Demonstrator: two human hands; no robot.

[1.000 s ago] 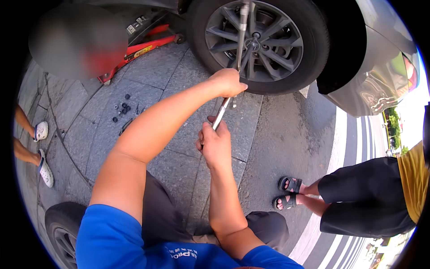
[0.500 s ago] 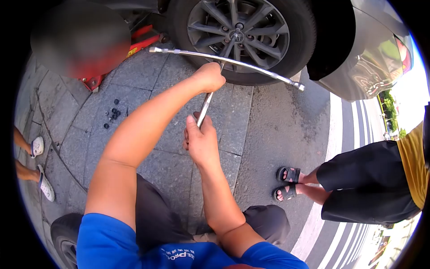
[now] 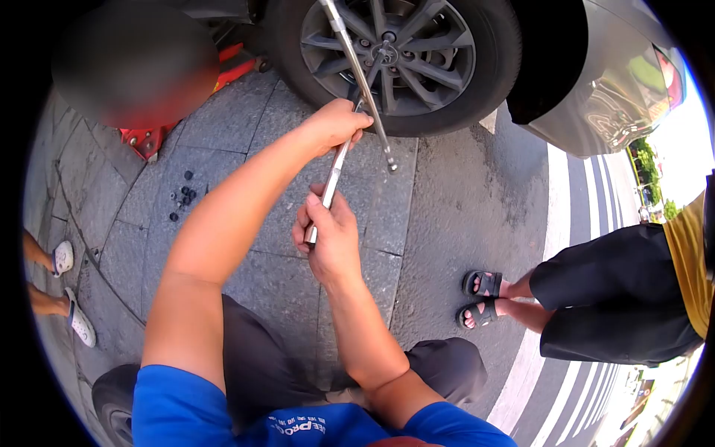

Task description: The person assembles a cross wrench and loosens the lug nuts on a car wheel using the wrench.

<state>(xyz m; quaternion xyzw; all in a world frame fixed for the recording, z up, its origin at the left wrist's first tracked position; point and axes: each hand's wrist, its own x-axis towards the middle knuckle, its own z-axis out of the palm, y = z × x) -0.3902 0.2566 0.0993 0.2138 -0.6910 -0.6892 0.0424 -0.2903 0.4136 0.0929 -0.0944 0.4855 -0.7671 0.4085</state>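
A metal cross-shaped lug wrench (image 3: 356,63) reaches from my hands to the wheel (image 3: 387,56) of a car, one arm of it ending at the wheel's hub area. My left hand (image 3: 339,123) is closed around the wrench near its crossing, just below the tire. Nearer to me, my right hand (image 3: 328,229) grips the shaft close to its end, with the socket tip showing between thumb and fingers. The crossing bar slants from the top of the view down to the right of my left hand.
Several small dark nuts (image 3: 183,196) lie on the paving (image 3: 287,279) at left. Behind them is a red jack (image 3: 145,139). A spare wheel (image 3: 115,402) lies at lower left. One person's sandaled feet (image 3: 480,298) are at right, another's clogs (image 3: 80,320) at far left.
The wrench's crossing bar has turned, from upright through nearly level to a steep slant. Both hands remain closed on the wrench, and the view has shifted slightly.
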